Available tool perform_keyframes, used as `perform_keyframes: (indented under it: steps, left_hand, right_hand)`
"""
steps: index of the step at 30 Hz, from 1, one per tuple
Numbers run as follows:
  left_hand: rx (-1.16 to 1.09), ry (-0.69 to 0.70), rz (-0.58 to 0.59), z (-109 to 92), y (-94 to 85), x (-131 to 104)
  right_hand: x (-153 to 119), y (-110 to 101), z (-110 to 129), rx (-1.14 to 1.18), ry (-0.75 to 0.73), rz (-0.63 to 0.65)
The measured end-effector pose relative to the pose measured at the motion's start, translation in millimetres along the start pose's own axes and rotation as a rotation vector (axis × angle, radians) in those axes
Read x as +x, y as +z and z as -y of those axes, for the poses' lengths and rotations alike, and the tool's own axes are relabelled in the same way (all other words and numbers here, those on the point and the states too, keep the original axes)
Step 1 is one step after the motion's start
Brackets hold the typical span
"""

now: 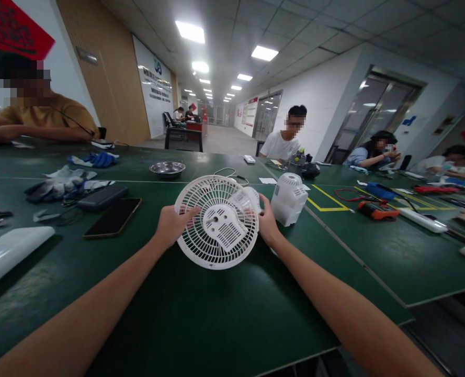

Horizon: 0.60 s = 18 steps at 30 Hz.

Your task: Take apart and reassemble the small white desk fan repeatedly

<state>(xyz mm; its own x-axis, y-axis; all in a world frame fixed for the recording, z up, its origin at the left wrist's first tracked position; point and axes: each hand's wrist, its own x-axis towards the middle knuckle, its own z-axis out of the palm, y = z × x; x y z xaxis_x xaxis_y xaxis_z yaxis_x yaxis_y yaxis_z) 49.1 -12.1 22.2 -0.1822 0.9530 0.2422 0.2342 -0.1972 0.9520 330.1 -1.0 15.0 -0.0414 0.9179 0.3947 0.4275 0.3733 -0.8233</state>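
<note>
A round white fan grille with a slotted centre is tilted up over the green table. On its left rim is my left hand, with fingers closed on the edge and a fingertip over the slats. My right hand is at the right side, its fingers round a white part behind the grille; how the two parts meet is hidden. Just right of my right hand stands a white plastic housing with vents on top. A thin pale cable lies behind the grille.
To the left are a black phone, a dark case, gloves and a white panel. A metal bowl stands behind. An orange multimeter lies right. Several people sit around the tables.
</note>
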Motion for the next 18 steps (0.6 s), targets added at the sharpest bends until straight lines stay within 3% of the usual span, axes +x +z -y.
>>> perform_keyframes:
  steps: [4, 11, 13, 15, 18]
  left_hand:
    - [0.027, -0.106, -0.009, -7.0, -3.9, -0.6]
    - [0.014, -0.21, -0.089, 2.5, -14.9, 9.1]
    - [0.01, -0.218, -0.087, 7.3, -16.9, 12.2]
    - [0.004, -0.236, -0.064, 11.6, -18.8, 15.0]
    - [-0.009, -0.249, -0.024, 17.1, -21.3, 18.6]
  right_hand:
    - [8.3, -23.0, -12.8, -0.354, -0.106, -0.187]
    - [10.2, -20.0, -24.1, -0.584, -0.181, -0.061]
    - [11.5, -24.1, -18.3, -0.613, -0.253, -0.091]
    - [13.7, -34.9, -10.6, -0.664, -0.325, -0.226]
    - [18.0, -59.1, -5.2, -0.722, -0.333, -0.553]
